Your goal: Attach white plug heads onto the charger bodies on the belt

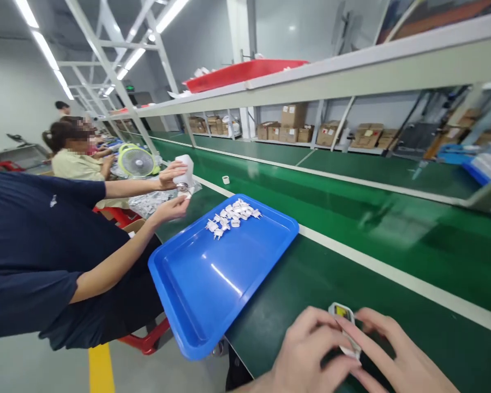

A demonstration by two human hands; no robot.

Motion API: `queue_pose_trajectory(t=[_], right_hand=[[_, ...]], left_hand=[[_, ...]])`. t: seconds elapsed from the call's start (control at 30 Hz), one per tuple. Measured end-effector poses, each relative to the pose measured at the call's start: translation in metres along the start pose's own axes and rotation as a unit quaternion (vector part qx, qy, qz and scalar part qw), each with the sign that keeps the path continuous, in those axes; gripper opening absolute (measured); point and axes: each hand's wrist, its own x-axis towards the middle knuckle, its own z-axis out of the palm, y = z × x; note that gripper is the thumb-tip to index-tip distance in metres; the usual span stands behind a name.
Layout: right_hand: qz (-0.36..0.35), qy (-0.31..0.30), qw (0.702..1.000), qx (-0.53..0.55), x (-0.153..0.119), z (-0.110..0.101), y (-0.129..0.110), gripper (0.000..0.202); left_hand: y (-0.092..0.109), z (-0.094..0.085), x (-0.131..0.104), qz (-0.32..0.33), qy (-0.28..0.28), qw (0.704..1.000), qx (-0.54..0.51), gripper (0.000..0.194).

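At the lower right, my left hand [311, 346] and my right hand [396, 352] meet over the green work surface [294, 284]. Between their fingers is a small white charger housing [334, 307], with something yellow and dark showing at its upper end. Fingers of both hands are closed round the housing and cover much of it. Left of my hands lies a blue tray [213, 295], with several white plug adapters [234, 214] heaped at its far end.
A co-worker in a dark shirt [33, 234] holds a white bottle [184, 170] beyond the tray. One white piece [226, 179] rests on the green conveyor belt [335, 202]. A shelf with a red tray [249, 71] runs above. A green fan [137, 161] stands farther left.
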Motion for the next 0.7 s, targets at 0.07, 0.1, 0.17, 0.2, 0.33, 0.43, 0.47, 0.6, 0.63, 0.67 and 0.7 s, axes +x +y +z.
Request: queue_pose_trajectory(t=[0.07, 0.1, 0.17, 0.2, 0.33, 0.43, 0.47, 0.6, 0.63, 0.67, 0.7], right_hand=[[-0.023, 0.04, 0.998, 0.049, 0.005, -0.008, -0.006, 0.045], [-0.027, 0.067, 0.994, 0.076, 0.007, -0.01, -0.008, 0.043], [-0.005, 0.092, 0.987, 0.129, 0.007, -0.011, -0.01, 0.04], [0.027, 0.098, 0.983, 0.152, 0.005, -0.01, -0.01, 0.038], [0.236, 0.174, 0.931, 0.217, -0.001, -0.006, -0.004, 0.026], [0.278, 0.135, 0.923, 0.231, 0.001, -0.009, 0.002, 0.029], [0.264, 0.106, 0.931, 0.228, 0.002, -0.011, 0.003, 0.03], [0.229, 0.102, 0.944, 0.216, 0.005, -0.017, 0.0, 0.032], [0.232, 0.11, 0.944, 0.207, 0.005, -0.019, -0.002, 0.03], [0.229, 0.111, 0.947, 0.196, 0.005, -0.02, -0.003, 0.025], [0.214, 0.104, 0.954, 0.181, 0.005, -0.022, -0.004, 0.019]], left_hand=[[0.015, 0.001, 0.007, -0.047, 0.0, 0.998, -0.033, 0.021], [0.021, 0.002, 0.009, -0.064, -0.001, 0.997, -0.039, 0.02], [0.026, 0.003, 0.011, -0.076, -0.008, 0.997, -0.021, 0.022], [0.026, 0.002, 0.011, -0.073, -0.016, 0.997, 0.003, 0.026], [0.007, -0.011, 0.019, -0.09, -0.105, 0.984, 0.113, 0.047], [-0.014, -0.015, 0.027, -0.098, -0.197, 0.968, 0.122, 0.038], [-0.02, -0.013, 0.028, -0.092, -0.208, 0.967, 0.113, 0.031], [-0.031, -0.002, 0.024, -0.098, -0.191, 0.973, 0.084, 0.019], [-0.031, 0.0, 0.023, -0.105, -0.194, 0.972, 0.087, 0.023], [-0.03, 0.001, 0.022, -0.109, -0.202, 0.969, 0.091, 0.026], [-0.029, 0.002, 0.022, -0.106, -0.213, 0.967, 0.094, 0.027]])
